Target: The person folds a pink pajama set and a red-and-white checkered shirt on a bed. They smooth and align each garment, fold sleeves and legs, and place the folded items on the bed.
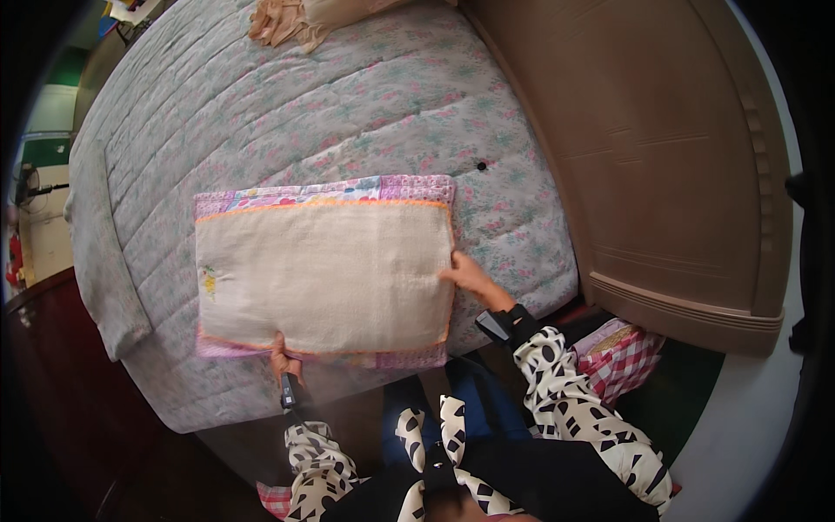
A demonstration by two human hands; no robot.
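A cream cloth (326, 277) with orange stitched edging and a small embroidered yellow flower near its left end lies flat. Under it, a folded pink and multicoloured patterned fabric (417, 188) shows along the far and near sides. My left hand (285, 364) holds the near edge of this stack, thumb on top and fingers below. At the right edge, my right hand (471, 276) grips the cream cloth, its thumb over the top; part of the fingers is hidden. Both rest on a floral quilted mattress (339, 124).
A brown headboard (646, 156) stands along the right side. Tan crumpled fabric (280, 23) lies at the mattress's far edge. A small black round object (482, 166) sits on the mattress. Red-checked fabric (623, 362) is beside the bed at right. A fan (29, 186) is at far left.
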